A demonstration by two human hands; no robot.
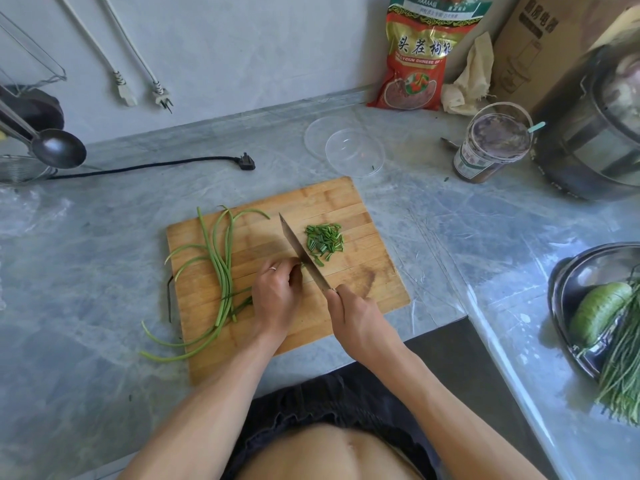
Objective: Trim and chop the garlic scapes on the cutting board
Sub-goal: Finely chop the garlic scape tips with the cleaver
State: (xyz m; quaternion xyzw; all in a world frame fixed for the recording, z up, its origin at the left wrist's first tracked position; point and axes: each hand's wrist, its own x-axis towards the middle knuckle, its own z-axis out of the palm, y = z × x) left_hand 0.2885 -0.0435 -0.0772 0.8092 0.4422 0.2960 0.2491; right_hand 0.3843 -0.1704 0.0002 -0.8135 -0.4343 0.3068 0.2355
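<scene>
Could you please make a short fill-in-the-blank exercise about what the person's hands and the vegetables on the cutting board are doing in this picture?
1. The right hand grips the handle of the ____.
2. The pile of chopped pieces lies to the ____ of the blade, as the camera sees it.
3. The left hand holds garlic scapes down on the wooden ____.
4. The long uncut scapes lie near the board's ____ edge, some hanging over it.

Missing words: knife; right; cutting board; left
</scene>
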